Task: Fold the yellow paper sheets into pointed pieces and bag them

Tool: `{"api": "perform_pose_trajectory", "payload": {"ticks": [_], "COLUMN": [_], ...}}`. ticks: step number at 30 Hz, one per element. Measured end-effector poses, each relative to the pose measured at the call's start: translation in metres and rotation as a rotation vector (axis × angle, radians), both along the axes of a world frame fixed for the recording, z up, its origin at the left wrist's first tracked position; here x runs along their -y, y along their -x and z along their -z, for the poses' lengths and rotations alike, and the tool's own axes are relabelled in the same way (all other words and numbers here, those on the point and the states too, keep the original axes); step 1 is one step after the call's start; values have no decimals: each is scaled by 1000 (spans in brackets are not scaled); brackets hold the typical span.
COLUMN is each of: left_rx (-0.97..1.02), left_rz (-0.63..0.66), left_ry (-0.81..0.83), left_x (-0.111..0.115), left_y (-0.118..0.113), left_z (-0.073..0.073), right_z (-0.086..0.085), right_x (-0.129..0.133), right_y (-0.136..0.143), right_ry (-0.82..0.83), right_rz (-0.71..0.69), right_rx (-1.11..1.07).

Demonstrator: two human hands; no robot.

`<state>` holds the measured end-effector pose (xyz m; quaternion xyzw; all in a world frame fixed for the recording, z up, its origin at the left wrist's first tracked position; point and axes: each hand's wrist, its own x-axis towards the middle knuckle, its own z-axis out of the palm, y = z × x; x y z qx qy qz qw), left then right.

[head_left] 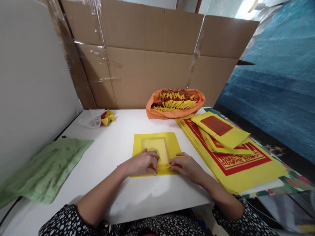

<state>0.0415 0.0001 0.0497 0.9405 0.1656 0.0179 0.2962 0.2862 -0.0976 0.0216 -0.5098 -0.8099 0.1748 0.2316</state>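
White table (118, 196) backed by a flattened cardboard sheet (152, 55) with strips of clear tape; a white panel is seen at left. Both forearms are extended forward from dotted sleeves, palms down. The left hand (142, 163) and right hand (185, 165) are pressed flat on the near edge of a yellow paper sheet (157, 144), lying at table centre, fingertips almost meeting; nothing is clasped, fingers curled low over a fold. The paper is thin and matte, with a paler rectangle at its middle. A stack of yellow sheets with red print (233, 160) is laid at right. An orange bag (174, 103) of folded yellow pieces is set behind. A green cloth (46, 167), wrinkled, is cut off at left. Contents of the clear plastic bag (94, 118) are hard to make out.
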Motion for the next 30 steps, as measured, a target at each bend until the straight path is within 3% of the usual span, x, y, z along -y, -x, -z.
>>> {"api": "perform_pose_trajectory", "payload": {"ticks": [6, 14, 26, 30], "left_rx": [7, 48, 63, 81], "left_rz": [-11, -16, -37, -48], "left_ry": [-18, -47, 0, 22], "left_x": [5, 5, 2, 5], "left_y": [0, -3, -5, -2], "left_z": [1, 3, 5, -12], "right_z": [2, -8, -5, -9], "right_x": [1, 5, -2, -2], "right_y": [0, 3, 4, 5], "right_ry": [7, -3, 15, 22], "right_rz": [13, 0, -26, -24], "right_rx": [2, 50, 105, 93]}}
